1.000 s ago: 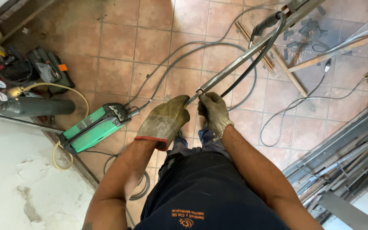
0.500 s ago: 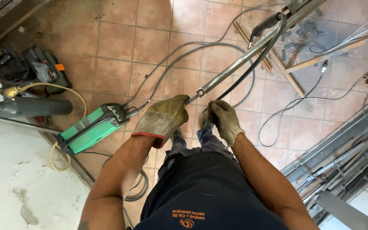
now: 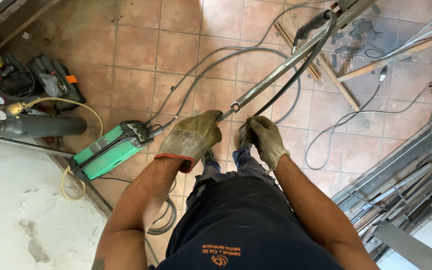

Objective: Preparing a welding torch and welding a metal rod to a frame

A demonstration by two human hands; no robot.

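The left hand, in a worn tan leather work glove with a red-edged cuff, is closed around the near end of a long grey square-section metal bar, just short of a small plate with a hole at the bar's tip. The right hand, in a grimy grey-green fabric glove, is curled just beside it, its fingertips pinched on something thin at that same end; what exactly it pinches is too small to tell. Compared with a second ago the right hand has slipped off the bar's top and dropped lower and slightly rightward, while the left hand has kept its grip, so the bar now appears to be carried by the left hand alone at this end. The bar runs up and away to the right, held above the terracotta tiled floor, with a black welding torch and its thick black hose lying along its far part. Below the hands hang dark blue work trousers. To the left on the floor sits a green box-shaped welding machine, with a grey gas cylinder beyond it. Loose grey cables loop across the tiles, and grey metal profiles are stacked at the right.
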